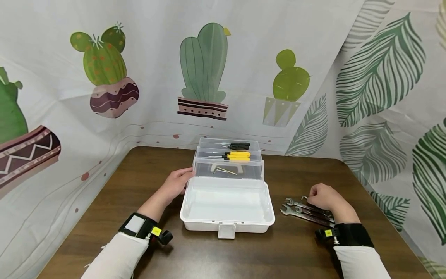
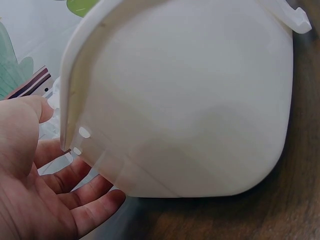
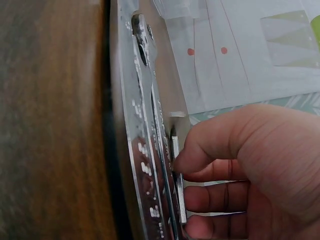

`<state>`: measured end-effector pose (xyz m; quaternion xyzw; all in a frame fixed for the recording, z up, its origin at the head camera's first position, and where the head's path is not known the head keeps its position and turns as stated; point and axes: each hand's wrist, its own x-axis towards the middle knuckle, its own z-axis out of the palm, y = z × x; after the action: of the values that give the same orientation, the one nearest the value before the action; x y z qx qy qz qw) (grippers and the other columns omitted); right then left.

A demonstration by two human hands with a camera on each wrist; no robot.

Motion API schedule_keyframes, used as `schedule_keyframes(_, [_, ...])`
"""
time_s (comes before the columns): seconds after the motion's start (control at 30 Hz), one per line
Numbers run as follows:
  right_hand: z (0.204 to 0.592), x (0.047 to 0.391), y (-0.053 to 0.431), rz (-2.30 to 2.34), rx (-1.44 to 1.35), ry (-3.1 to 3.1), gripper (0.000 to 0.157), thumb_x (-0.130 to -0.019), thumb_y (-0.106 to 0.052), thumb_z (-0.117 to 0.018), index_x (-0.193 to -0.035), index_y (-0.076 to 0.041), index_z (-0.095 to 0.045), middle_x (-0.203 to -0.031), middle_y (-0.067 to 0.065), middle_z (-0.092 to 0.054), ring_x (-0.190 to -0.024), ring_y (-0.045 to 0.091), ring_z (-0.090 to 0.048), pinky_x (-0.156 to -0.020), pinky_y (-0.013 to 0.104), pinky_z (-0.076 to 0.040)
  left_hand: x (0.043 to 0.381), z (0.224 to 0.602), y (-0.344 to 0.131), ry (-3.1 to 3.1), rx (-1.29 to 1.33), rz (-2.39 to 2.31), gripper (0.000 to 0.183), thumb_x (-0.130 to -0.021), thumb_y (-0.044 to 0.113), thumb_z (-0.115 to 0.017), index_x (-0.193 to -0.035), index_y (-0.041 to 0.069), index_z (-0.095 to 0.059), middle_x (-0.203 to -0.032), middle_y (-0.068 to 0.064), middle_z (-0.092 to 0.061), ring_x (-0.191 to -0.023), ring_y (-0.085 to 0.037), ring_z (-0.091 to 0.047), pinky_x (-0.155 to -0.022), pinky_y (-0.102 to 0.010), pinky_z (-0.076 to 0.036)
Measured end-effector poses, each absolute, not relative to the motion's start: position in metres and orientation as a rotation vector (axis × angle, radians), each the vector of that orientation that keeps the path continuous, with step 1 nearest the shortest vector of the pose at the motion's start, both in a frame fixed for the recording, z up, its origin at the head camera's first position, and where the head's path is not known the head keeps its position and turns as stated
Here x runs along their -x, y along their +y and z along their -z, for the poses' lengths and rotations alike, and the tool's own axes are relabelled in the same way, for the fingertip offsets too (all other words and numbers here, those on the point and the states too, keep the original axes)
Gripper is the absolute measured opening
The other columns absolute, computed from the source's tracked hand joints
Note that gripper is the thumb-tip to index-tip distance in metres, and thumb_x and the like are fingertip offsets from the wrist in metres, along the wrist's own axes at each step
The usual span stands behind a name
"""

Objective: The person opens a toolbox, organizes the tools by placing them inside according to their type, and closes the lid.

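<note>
A white toolbox (image 1: 228,203) stands open on the table, its clear stepped trays (image 1: 228,170) raised at the back. My left hand (image 1: 177,181) holds its back left corner; in the left wrist view the thumb and fingers sit on either side of the edge beside the white end wall (image 2: 190,110). To the right of the box, my right hand (image 1: 325,197) pinches a small silver wrench (image 3: 178,180), mostly covered by the fingers in the head view. Several larger open-end wrenches (image 1: 306,217) lie side by side just under that hand.
Black-handled screwdrivers (image 1: 239,146) lie in the top tray and yellow-handled screwdrivers (image 1: 238,155) in the middle one. Thin brass-coloured rods (image 1: 226,171) lie in the lowest tray. The box's latch (image 1: 226,231) hangs at the front. A printed curtain (image 1: 153,58) borders the brown table (image 1: 209,255).
</note>
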<state>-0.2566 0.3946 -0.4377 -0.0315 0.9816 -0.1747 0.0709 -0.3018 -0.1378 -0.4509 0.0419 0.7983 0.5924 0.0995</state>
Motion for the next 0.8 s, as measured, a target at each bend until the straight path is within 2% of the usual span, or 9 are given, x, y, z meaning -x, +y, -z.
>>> schedule_keyframes(0.33, [0.4369, 0.2574, 0.3964, 0.529, 0.125, 2.962, 0.012, -0.085, -0.015, -0.071, -0.077, -0.01, -0.064, -0.073, 0.002, -0.059, -0.068, 0.018, -0.053, -0.062, 0.033, -0.043, 0.3012, 0.4517, -0.1373, 2.365, -0.129, -1.753, 0.055, -0.107, 0.044, -0.051, -0.152, 0.012, -0.052, -0.138, -0.018, -0.066, -0.111, -0.022, -0.071, -0.088, -0.041, -0.061])
schedule_keyframes(0.8, [0.4364, 0.2566, 0.3998, 0.553, 0.106, 2.944, 0.012, -0.08, -0.009, -0.074, -0.082, -0.008, -0.063, -0.078, 0.004, -0.059, -0.071, 0.02, -0.052, -0.061, 0.033, -0.042, 0.3, 0.4506, -0.1375, 2.363, -0.122, -1.735, 0.056, -0.106, 0.047, -0.05, -0.152, 0.014, -0.051, -0.143, -0.016, -0.063, -0.123, -0.029, -0.066, -0.095, -0.047, -0.059])
